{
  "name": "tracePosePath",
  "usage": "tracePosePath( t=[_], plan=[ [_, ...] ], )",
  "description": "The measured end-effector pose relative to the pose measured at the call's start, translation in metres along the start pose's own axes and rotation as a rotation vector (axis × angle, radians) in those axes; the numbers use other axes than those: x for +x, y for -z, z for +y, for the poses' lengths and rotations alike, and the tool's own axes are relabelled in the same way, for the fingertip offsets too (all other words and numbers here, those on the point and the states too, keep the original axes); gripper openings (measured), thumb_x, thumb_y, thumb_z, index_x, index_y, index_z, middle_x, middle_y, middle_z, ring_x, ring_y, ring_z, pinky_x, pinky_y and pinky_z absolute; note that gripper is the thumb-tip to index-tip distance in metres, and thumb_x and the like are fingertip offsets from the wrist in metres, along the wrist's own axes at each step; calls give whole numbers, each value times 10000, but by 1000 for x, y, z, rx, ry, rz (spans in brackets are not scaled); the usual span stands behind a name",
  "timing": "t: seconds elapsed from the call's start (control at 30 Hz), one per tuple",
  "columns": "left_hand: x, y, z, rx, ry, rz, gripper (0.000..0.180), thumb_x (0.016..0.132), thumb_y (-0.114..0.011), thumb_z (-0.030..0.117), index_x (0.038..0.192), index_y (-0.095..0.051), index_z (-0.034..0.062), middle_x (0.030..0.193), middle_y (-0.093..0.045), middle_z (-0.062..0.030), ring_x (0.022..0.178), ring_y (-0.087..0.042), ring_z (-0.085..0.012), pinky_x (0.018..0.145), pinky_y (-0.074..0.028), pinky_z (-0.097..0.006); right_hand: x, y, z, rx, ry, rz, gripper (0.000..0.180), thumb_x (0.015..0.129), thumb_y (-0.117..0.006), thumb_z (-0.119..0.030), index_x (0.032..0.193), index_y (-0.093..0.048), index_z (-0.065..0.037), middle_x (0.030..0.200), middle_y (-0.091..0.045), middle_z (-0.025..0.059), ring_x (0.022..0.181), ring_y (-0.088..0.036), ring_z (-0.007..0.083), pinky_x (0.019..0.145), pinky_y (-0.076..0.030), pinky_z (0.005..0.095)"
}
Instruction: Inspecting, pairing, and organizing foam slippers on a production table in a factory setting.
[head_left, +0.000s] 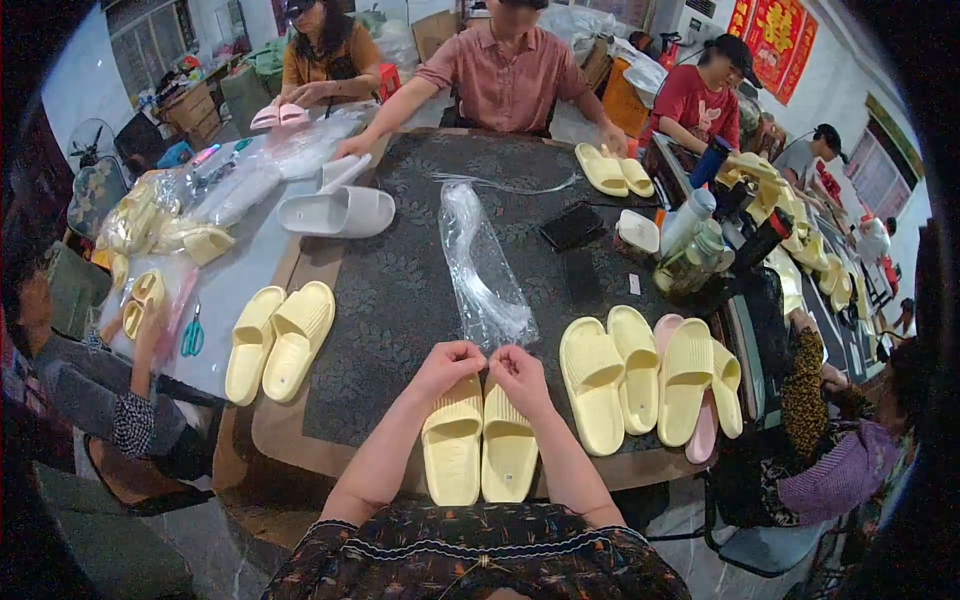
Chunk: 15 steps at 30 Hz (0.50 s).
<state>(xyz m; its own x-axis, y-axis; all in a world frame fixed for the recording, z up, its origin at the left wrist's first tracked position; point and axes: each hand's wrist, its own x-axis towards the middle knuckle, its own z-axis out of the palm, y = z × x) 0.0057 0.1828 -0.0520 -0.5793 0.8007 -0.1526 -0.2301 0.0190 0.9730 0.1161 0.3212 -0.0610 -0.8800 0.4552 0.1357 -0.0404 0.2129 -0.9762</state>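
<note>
A pair of pale yellow slide sandals lies right in front of me, the left slide (452, 455) beside the right slide (510, 460), toes pointing away. Over their toe ends my left hand (448, 368) and my right hand (520, 378) meet, fingertips nearly touching. Each is closed in a pinch; whatever sits between the fingers is too small to make out. Just beyond my fingertips lies a clear plastic bag (485, 270) with a bundle of thin translucent strands inside. Loose strands (510, 183) stretch across the table past the bag's far end.
More yellow slides stand left (285, 340) and right (592, 385) on the dark patterned tabletop (390, 260). Bottles (690, 225) and a black phone (572, 227) sit at the right. Opposite, a person holds grey slides (340, 212). Teal scissors (192, 332) lie on the left table; co-workers surround me.
</note>
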Motion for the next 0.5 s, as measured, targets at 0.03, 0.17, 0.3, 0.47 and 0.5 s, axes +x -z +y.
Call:
tracePosePath(
  t=[0.03,0.17,0.3,0.47,0.5],
  plan=[
    [0,0,0,-1,0,1,96,820,-663,136,781,-626,57,724,-587,33,673,-519,-47,609,-418,-212,1,-1,1,14,-5,-1,118,840,-629,-134,866,-598,-23,645,-520,-19,594,-440,40,538,-378,222],
    [3,1,-2,75,-36,-9,102,813,-663,140,775,-635,49,719,-581,45,669,-505,-38,601,-403,-212,0,-1,-1,-6,-15,5,115,834,-630,-129,864,-600,-22,638,-519,-20,587,-438,42,534,-378,225],
    [6,1,-7,137,-69,-51,123,816,-661,157,795,-647,37,725,-589,49,679,-504,-29,603,-400,-212,-1,0,-6,-40,-4,8,115,832,-632,-128,863,-603,-21,634,-520,-20,585,-441,41,535,-383,224],
    [6,-2,-9,190,-77,4,137,828,-651,160,824,-656,23,739,-605,40,692,-515,-33,629,-419,-214,0,1,-6,-2,-26,11,76,859,-619,-93,888,-604,-24,716,-524,-58,657,-451,18,590,-384,186],
    [6,-3,-9,165,-70,32,145,830,-653,164,831,-659,19,742,-610,37,693,-520,-36,631,-425,-214,0,0,-5,-1,-27,14,76,859,-619,-93,888,-604,-24,716,-524,-58,657,-451,18,590,-384,186]
  ],
)
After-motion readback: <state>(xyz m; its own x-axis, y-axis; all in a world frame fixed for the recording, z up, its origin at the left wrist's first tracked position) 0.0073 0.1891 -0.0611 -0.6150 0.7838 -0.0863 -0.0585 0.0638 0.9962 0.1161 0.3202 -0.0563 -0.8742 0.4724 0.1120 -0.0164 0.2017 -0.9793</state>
